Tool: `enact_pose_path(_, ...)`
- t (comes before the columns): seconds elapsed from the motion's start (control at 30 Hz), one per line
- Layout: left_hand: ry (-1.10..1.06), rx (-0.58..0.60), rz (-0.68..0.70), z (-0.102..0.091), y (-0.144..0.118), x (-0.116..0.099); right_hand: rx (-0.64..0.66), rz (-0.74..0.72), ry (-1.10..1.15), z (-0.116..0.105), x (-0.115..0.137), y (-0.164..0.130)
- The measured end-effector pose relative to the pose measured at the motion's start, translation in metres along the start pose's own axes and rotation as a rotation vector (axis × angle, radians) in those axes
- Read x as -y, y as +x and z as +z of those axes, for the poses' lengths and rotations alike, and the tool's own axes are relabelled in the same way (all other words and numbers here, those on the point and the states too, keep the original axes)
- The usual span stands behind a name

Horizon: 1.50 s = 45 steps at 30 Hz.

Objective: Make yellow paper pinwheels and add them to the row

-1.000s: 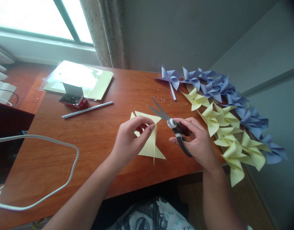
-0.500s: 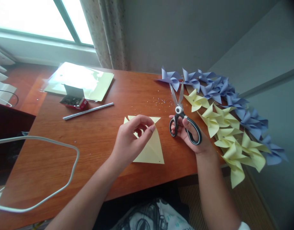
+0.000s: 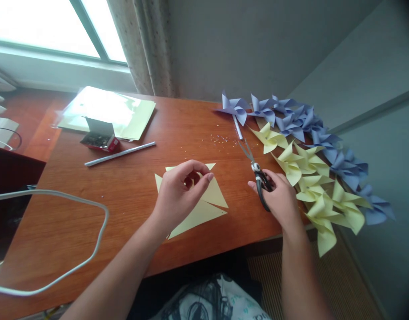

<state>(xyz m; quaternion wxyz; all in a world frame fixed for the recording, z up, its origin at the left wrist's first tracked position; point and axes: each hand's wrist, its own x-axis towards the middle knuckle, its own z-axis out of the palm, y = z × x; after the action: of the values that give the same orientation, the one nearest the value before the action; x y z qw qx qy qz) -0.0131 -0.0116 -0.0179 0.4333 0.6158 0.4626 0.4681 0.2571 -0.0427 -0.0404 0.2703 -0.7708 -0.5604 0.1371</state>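
Observation:
My left hand (image 3: 182, 189) is closed in a pinch, thumb and forefinger together over a pale yellow sheet of paper (image 3: 198, 218). The sheet has slits running in from its corners, and much of it is hidden under the hand. To the right, my right hand (image 3: 279, 195) grips black-and-white handled scissors (image 3: 256, 168). The blades are slightly apart and point away from me, toward the back of the table. The scissors do not touch the paper.
Yellow pinwheels (image 3: 309, 160) and purple pinwheels (image 3: 291, 126) crowd the right side. Small bits (image 3: 218, 140) lie scattered behind the paper. At the left are a rolled stick (image 3: 121, 154), a small red box (image 3: 102, 141), stacked sheets (image 3: 142, 118) and a white cable (image 3: 106, 213).
The right hand has turned over and lowered the scissors, whose blades are closer together. The yellow sheet sits rotated, with its slits showing more. The left hand keeps its pinch.

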Motion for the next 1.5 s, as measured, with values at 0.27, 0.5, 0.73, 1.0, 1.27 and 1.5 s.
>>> enact_pose_path(0.27, 0.004, 0.006, -0.012, 0.001, 0.002, -0.001, -0.053, -0.008, -0.356, 0.006, -0.005, 0.000)
enact_pose_path(0.5, 0.015, 0.010, -0.019, 0.001, 0.001, -0.001, -0.045, -0.026, -0.456, 0.003, -0.008, 0.005)
enact_pose_path(0.73, 0.001, 0.021, -0.012, 0.000, 0.001, 0.000, 0.009, 0.012, -0.428, 0.000, -0.013, 0.013)
enact_pose_path(1.0, -0.009, 0.034, -0.042, 0.000, 0.001, 0.000, 0.038, -0.008, -0.401, -0.004, -0.011, 0.014)
enact_pose_path(1.27, -0.003, 0.025, -0.009, 0.000, 0.001, 0.000, 0.062, -0.028, -0.392, -0.006, -0.009, 0.012)
enact_pose_path(1.5, 0.002, 0.022, -0.006, -0.001, 0.001, -0.003, 0.093, -0.013, -0.426, -0.006, -0.005, 0.012)
